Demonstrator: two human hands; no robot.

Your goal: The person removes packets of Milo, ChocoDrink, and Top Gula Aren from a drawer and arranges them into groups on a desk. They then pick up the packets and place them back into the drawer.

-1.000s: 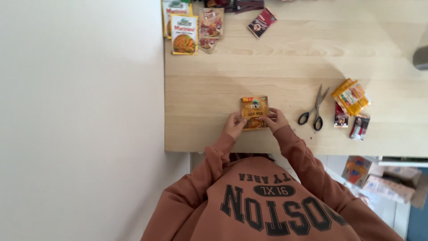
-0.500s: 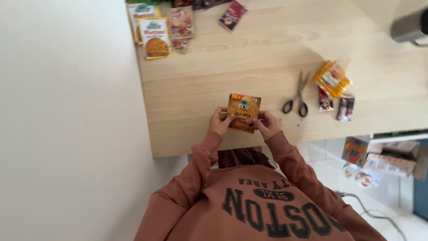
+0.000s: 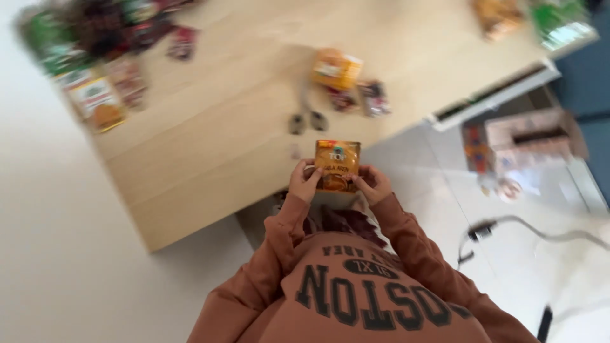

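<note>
I hold a small orange packet (image 3: 337, 165) upright in front of me with both hands, over the near edge of the table (image 3: 210, 146), at about the middle of the view. My left hand (image 3: 305, 181) pinches the packet's lower left edge, thumb on the front and fingers curled behind it, clamped tight on the foil. My right hand (image 3: 372, 184) does the same on the lower right edge, so both grips are closed on the packet and sit just beside each other with the packet between them. The packet's top half stands free above my fingertips, its printed face toward me. My rust-brown sleeves (image 3: 279, 241) run down from the hands toward six o'clock. The view is blurred, so details are soft. On the table at about twelve o'clock from the packet lie the scissors (image 3: 307, 121), handles toward me, near but apart from it. Just past them, at about one o'clock, sits a yellow-orange pouch (image 3: 337, 68) with two small dark sachets (image 3: 359, 98) beside it. Far off at ten o'clock, along the table's left end, lies a row of larger food packets (image 3: 95, 101), too blurred to tell apart. At three o'clock, on the floor, stand cardboard boxes (image 3: 527, 136), and a cable (image 3: 508, 225) trails at four o'clock.
</note>
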